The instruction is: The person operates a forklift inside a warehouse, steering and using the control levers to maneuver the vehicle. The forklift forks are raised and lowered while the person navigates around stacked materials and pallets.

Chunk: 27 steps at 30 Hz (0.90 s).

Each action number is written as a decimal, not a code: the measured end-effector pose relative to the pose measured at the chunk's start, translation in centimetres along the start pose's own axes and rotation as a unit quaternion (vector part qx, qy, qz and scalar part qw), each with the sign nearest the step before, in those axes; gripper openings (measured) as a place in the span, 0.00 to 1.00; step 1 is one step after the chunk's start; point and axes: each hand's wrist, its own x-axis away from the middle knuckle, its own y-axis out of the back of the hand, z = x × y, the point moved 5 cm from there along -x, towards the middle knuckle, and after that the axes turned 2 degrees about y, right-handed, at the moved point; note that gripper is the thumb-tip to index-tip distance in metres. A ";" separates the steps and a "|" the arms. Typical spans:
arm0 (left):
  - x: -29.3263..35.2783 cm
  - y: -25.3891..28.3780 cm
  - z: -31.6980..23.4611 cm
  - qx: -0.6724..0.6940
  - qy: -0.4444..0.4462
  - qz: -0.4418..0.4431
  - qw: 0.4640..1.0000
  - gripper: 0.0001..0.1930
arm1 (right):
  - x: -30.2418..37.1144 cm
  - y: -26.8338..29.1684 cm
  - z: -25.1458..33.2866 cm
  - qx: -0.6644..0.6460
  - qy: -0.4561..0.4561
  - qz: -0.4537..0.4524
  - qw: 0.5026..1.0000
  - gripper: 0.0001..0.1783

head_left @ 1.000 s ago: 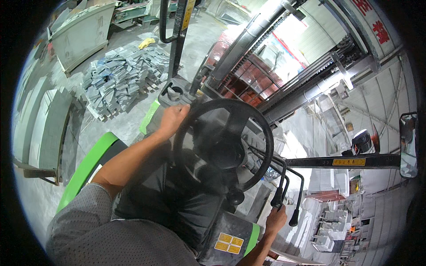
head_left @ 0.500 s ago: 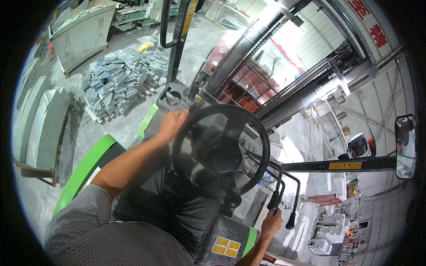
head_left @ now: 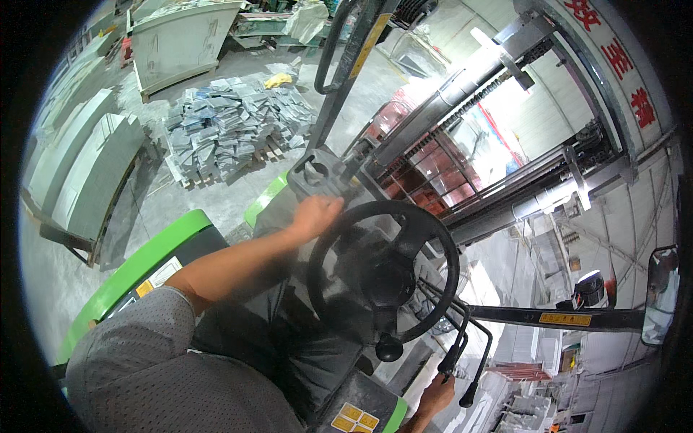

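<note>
In front of me is a black steering wheel with a round knob low on its rim. My left hand is closed at the rim's upper left, its fingertips partly hidden. Low on the right, my right hand grips the black handle of a control lever from below. A second bent lever stands just right of it, untouched.
Ahead rises the forklift mast, with red metal framing beyond. A heap of grey slabs lies on pallets at the left, near a large pale bin. Long stacked slabs stand far left; a mirror hangs right.
The view has shifted, so the cab and surroundings sit farther right and lower. My left hand stays at the wheel's upper left and my right hand on the same lever.
</note>
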 end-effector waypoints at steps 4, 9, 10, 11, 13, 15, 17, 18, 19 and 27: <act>-0.2 -0.3 0.3 0.031 0.004 0.018 0.999 0.26 | 0.1 -0.3 -0.1 0.008 0.004 0.000 1.000 0.16; -0.4 0.2 0.1 0.024 -0.004 0.012 1.000 0.25 | -0.1 -0.7 0.1 0.011 0.011 -0.013 1.000 0.16; -0.4 0.4 0.1 0.036 0.000 0.014 0.999 0.25 | -0.2 -0.9 0.0 0.021 -0.010 -0.005 1.000 0.16; -0.4 0.5 0.0 0.036 0.000 0.011 0.999 0.26 | -0.2 -0.9 0.1 0.014 -0.012 -0.001 1.000 0.16; -0.4 0.7 -0.1 0.040 0.009 0.005 0.999 0.27 | -0.3 -1.0 0.2 -0.002 -0.014 0.009 1.000 0.15; -0.4 1.0 -0.5 0.032 -0.010 -0.013 0.999 0.27 | -0.2 -1.0 0.4 -0.008 -0.015 0.023 1.000 0.14; -0.4 1.2 -0.7 0.026 -0.032 -0.020 0.999 0.27 | 0.0 -0.9 0.6 -0.018 -0.009 0.024 1.000 0.14; -0.4 1.1 -0.6 0.034 -0.020 -0.012 0.999 0.27 | 0.1 -0.9 0.7 -0.021 -0.004 0.023 0.999 0.14; -0.5 1.1 -0.4 0.042 -0.007 -0.005 0.999 0.27 | 0.1 -0.9 0.7 -0.023 -0.005 0.023 0.999 0.14; -0.8 1.1 0.0 0.056 -0.013 0.004 0.998 0.27 | 0.2 -0.9 1.1 -0.018 0.026 -0.010 0.999 0.14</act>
